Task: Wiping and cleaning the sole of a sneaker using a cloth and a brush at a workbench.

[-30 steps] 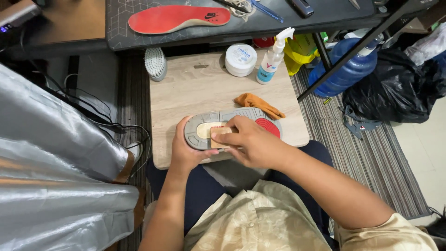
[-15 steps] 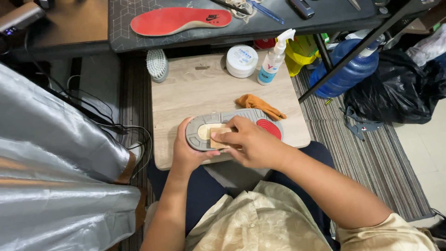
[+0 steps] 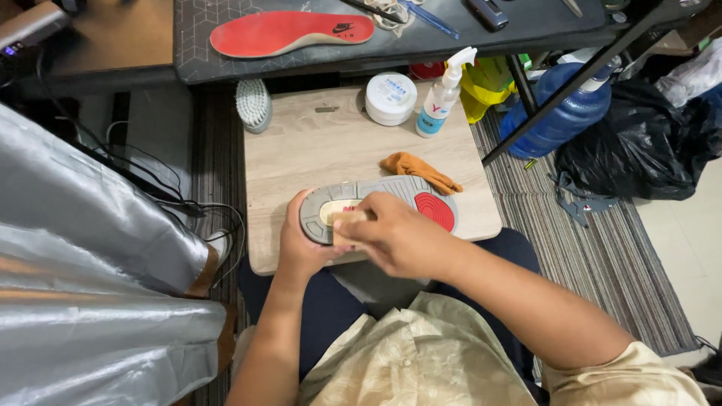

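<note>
A sneaker (image 3: 398, 197) lies sole-up at the near edge of a small wooden table (image 3: 316, 150); its sole is grey with a cream patch and a red round patch. My left hand (image 3: 301, 244) grips the heel end from below and the side. My right hand (image 3: 395, 237) rests on the middle of the sole, fingers curled on a small pale pad (image 3: 347, 222) pressed against the cream patch. Most of the pad is hidden under my fingers.
On the table lie an orange cloth (image 3: 420, 170), a white round tub (image 3: 391, 98), a spray bottle (image 3: 444, 94) and a white brush (image 3: 253, 105). A red insole (image 3: 289, 31) lies on the dark bench behind. A blue water jug (image 3: 560, 120) and black bags stand right; silver fabric left.
The hands and sneaker stay in the same place; my right hand has shifted only slightly on the sole. The view has drifted a little.
</note>
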